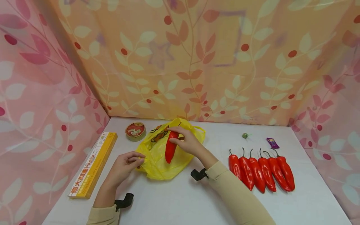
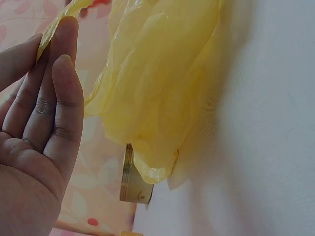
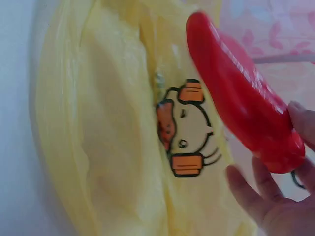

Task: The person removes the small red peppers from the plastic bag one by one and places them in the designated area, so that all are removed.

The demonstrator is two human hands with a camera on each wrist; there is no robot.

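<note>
My right hand [image 1: 185,140] holds a red chili pepper [image 1: 170,147] by its stem end, tip pointing down, over a yellow plastic bag [image 1: 160,167]. In the right wrist view the glossy pepper [image 3: 241,93] overlaps the bag's printed cartoon face [image 3: 189,128]. At the bag's left edge my left hand [image 1: 125,165] pinches the thin plastic between thumb and forefinger; the left wrist view shows this film [image 2: 54,29] at the fingertips, with the other fingers of the hand [image 2: 39,113] extended.
Several red peppers [image 1: 257,172] lie in a row at right. Beyond them are a small green item [image 1: 245,135] and a purple packet [image 1: 272,143]. A round tin [image 1: 135,131] stands behind the bag's left side. A long pasta box [image 1: 94,165] lies at left.
</note>
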